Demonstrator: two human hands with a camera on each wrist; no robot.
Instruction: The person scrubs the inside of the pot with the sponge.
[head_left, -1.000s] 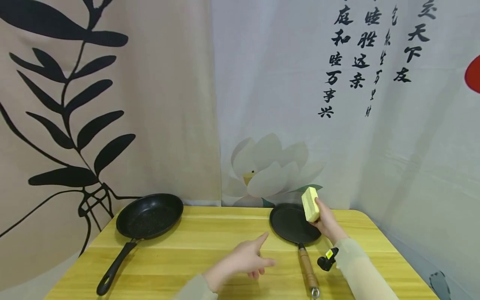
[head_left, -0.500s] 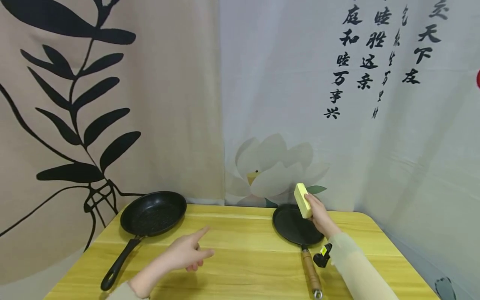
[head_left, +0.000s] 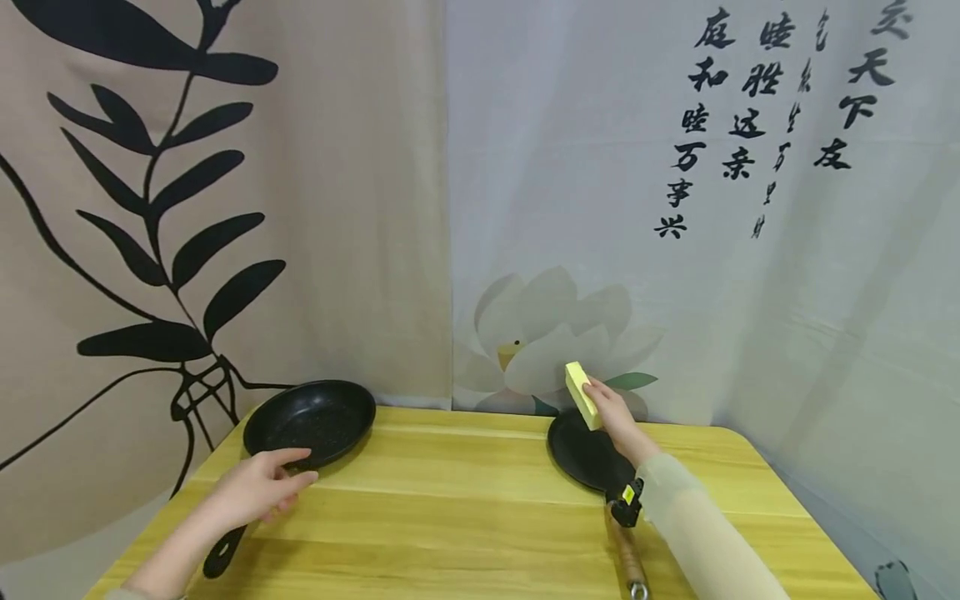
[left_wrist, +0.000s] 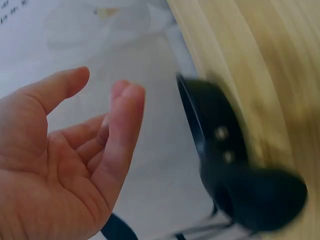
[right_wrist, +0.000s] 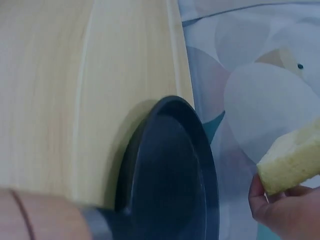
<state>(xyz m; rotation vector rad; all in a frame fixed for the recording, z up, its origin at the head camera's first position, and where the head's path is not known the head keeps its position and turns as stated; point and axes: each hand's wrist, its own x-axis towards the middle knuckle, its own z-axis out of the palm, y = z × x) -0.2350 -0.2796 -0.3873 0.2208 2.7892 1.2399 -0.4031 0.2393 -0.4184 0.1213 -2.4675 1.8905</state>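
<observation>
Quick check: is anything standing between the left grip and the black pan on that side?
Nothing visible is. In the left wrist view, just an open gap, with the pale backdrop behind it, shows between the left grip and the black pan.

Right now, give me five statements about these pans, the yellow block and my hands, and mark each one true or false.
1. The yellow block is in the grip of the right hand. True.
2. The left hand is wrapped around a pan handle. False: the left hand holds nothing.
3. In the head view, the left pan and the right pan both rest on the table. True.
4. Both pans lie upside down. False: both have their open side up.
5. The right pan's handle is black, like the left one. False: it is brown and looks wooden.
6. The yellow block is apart from the left pan. True.
</observation>
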